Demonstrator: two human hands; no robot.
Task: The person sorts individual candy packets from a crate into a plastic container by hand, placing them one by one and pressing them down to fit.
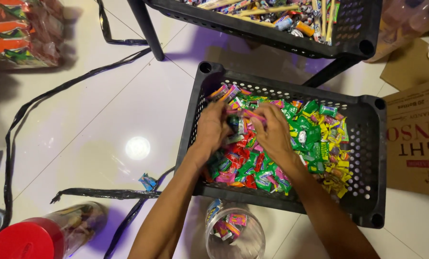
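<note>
Both hands work inside a black perforated plastic crate (368,158) on the white tiled floor — it is heaped with wrapped candies (315,139) in green, red, yellow and pink. The left hand (213,128) is curled shut over a few wrappers; the right hand (275,135) pinches a pink stick-shaped candy (253,115) between its fingertips. Just below the crate stands an open clear jar (234,233) — a few candies lie inside.
</note>
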